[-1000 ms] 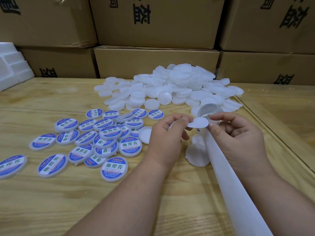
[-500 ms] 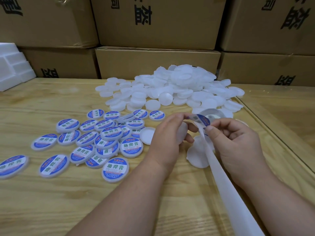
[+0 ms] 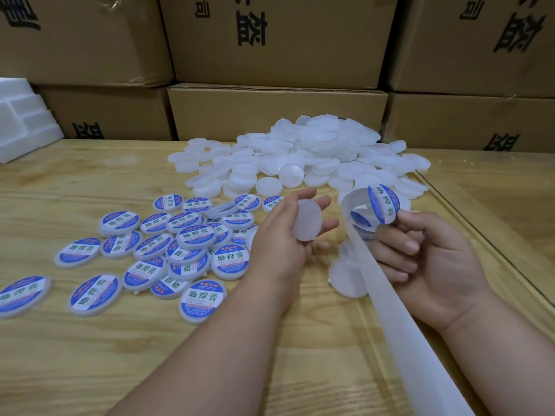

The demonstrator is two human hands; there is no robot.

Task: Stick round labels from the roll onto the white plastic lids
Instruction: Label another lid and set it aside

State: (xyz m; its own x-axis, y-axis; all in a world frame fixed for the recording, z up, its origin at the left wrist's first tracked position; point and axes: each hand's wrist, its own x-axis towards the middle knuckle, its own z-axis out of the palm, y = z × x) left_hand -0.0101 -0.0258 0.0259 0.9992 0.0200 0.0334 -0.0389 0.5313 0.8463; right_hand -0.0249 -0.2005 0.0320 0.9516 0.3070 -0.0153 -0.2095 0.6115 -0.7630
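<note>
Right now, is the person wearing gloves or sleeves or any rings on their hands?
No. The left hand and right hand are both bare: no gloves, no rings on the fingers that show, no watch or bracelet at the wrists. Both forearms are bare to the picture's edge, so no sleeve shows.

We see two bare forearms reaching in from the near edge, with no sleeves anywhere along them. Our left hand (image 3: 288, 235) and right hand (image 3: 432, 259) wear no gloves, rings, watch or bands. The fingernails that show on the right hand are short and unpainted.
</note>
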